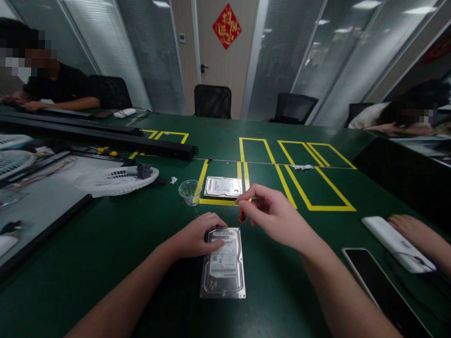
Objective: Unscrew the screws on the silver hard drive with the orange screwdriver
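A silver hard drive (pixel 225 267) with a white label lies on the green table (pixel 161 305), close in front of me. My left hand (pixel 201 236) grips its far left side, thumb on the label and fingers around the edge. Pinched in my right hand (pixel 264 210) is a small red and black screwdriver (pixel 242 214), its shaft pointing down at the drive's far right corner. Farther back, a second hard drive (pixel 223 186) lies inside a yellow tape outline. Left of that one stands a clear plastic cup (pixel 189 193); its contents cannot be made out.
White rackets (pixel 117 180) and a grey panel (pixel 42 207) lie left, with long black bars (pixel 137 140) behind. At right are a phone (pixel 387 295), a white device (pixel 396 244) and another person's hand (pixel 408 224). People sit at both far sides.
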Demonstrator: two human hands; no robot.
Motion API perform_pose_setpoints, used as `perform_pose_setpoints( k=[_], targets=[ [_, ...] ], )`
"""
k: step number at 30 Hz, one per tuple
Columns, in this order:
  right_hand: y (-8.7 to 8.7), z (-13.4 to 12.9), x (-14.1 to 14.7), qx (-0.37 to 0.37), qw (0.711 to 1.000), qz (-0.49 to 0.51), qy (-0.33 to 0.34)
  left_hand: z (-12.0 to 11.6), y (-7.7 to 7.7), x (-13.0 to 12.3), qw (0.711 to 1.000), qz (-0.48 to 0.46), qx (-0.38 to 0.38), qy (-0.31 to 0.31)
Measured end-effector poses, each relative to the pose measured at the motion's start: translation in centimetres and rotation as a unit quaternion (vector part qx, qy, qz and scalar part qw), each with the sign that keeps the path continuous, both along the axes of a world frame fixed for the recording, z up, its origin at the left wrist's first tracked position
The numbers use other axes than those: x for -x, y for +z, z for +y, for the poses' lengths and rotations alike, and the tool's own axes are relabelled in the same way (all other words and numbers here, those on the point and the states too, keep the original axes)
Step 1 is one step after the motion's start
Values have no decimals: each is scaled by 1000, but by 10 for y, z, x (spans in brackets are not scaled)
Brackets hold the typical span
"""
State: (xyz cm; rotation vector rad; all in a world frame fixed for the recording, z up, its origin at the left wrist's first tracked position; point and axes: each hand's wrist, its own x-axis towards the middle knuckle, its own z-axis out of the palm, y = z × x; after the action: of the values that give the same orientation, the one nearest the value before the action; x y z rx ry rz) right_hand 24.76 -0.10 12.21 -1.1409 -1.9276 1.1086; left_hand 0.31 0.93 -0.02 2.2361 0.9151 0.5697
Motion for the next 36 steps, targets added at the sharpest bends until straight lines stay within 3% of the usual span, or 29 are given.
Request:
perform_pose_setpoints(
  k=[12, 25, 36],
  targets=[
    [0, 2, -2, -5, 999, -14, 38, -1, 3, -1, 1000, -6, 4, -3],
    [-3, 2, -1, 11, 1000, 7, 9, 0, 3, -1, 1000, 7, 15, 0],
    [-1, 1, -3, 10, 998, -27, 50, -1, 3, -1, 1000, 0, 4, -4]
  ],
)
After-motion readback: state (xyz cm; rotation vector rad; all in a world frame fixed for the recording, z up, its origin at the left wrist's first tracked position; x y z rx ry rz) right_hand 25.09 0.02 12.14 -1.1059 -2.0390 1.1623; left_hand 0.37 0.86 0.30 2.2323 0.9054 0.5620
